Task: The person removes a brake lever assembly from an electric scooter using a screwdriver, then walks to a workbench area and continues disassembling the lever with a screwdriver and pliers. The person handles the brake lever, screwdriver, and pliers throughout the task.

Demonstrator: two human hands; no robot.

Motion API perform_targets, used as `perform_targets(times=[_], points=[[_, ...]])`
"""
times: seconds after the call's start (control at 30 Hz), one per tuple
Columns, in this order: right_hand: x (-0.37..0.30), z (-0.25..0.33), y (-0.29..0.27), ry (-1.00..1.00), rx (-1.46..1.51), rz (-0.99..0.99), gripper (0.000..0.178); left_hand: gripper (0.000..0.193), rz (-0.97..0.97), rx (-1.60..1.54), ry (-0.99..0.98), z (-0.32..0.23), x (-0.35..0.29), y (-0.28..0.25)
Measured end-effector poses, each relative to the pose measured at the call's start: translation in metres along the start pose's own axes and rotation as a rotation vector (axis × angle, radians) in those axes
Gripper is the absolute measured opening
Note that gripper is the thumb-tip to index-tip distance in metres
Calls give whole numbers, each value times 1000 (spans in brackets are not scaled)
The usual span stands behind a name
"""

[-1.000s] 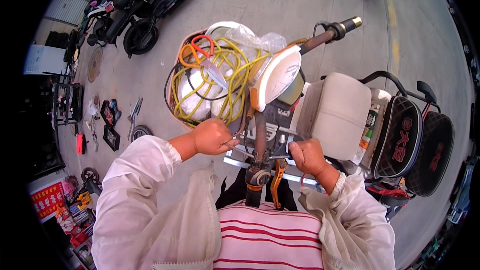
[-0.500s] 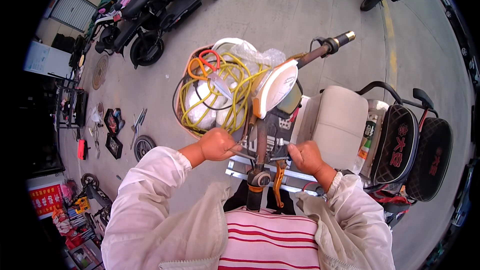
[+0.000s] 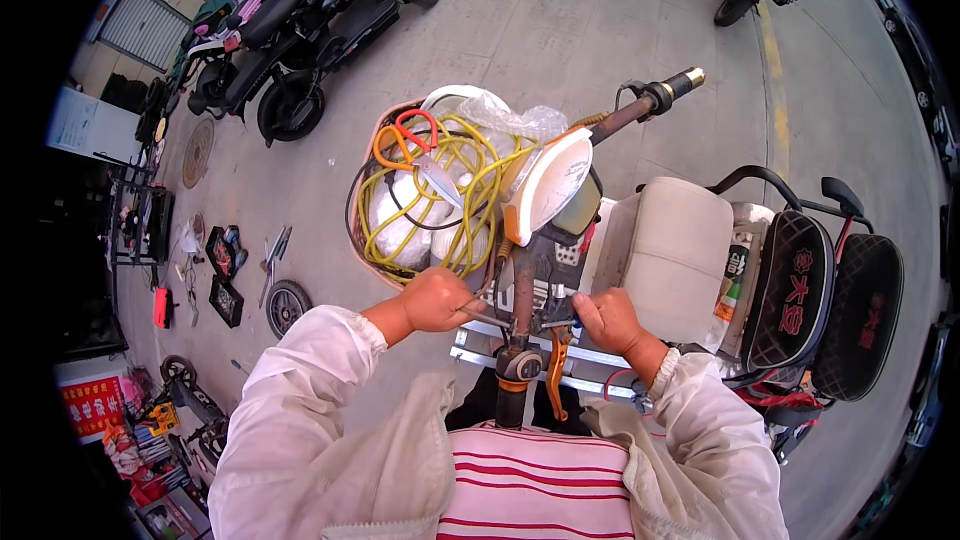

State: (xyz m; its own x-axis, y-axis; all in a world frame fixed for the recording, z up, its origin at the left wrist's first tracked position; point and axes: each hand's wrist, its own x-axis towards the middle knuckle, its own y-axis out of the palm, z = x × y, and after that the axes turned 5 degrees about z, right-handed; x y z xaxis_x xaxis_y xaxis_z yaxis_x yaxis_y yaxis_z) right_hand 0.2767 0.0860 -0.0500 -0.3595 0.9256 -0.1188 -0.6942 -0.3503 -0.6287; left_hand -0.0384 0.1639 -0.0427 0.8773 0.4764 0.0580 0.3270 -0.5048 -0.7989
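The handlebar [image 3: 525, 285] of an electric scooter crosses in front of me, with an orange brake lever [image 3: 557, 376] by its near grip [image 3: 510, 405]. Closed around a thin metal tool [image 3: 486, 317], perhaps a wrench, my left hand [image 3: 437, 300] is left of the bar; the tool's end reaches the bar clamp area. On the other side my right hand [image 3: 607, 320] is closed, thumb forward, on something mostly hidden by its fingers, beside the lever mount [image 3: 555, 312]. A white-rimmed headlight [image 3: 550, 185] sits just beyond both hands.
A front basket [image 3: 365, 265] holds a yellow cord [image 3: 480, 165], orange-red handled scissors [image 3: 438, 180] and plastic bags. The beige seat [image 3: 680, 240] and black backrests [image 3: 790, 295] lie right. Tools and a loose wheel [image 3: 288, 308] lie on the ground left; parked scooters [image 3: 300, 60] stand beyond.
Both hands stay at the handlebar in closed grips. My right hand sits slightly lower beside the lever mount, and the whole view has shifted a little.
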Motion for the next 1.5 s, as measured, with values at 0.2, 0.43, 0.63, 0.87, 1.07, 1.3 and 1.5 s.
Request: perform_targets(times=[0.2,0.43,0.63,0.87,1.07,1.3,1.5], points=[[9,-3,-7,50,12,90,52,32,-34,1,-4,13,3,7],[-13,-43,76,137,302,3,55,29,-304,-214,-96,6,-7,73],[-24,0,82,270,858,4,55,30,-366,-675,-396,-23,-6,51],[-16,46,50,451,1298,65,46,43,-351,-834,-648,-89,18,9],[-16,61,52,425,1188,-24,30,44,-193,-629,-792,-114,32,-14],[-15,67,36,460,903,-63,36,32,-195,-389,-603,-124,33,-8],[-19,75,36,506,837,-158,36,36,-193,-599,-604,-96,3,26]])
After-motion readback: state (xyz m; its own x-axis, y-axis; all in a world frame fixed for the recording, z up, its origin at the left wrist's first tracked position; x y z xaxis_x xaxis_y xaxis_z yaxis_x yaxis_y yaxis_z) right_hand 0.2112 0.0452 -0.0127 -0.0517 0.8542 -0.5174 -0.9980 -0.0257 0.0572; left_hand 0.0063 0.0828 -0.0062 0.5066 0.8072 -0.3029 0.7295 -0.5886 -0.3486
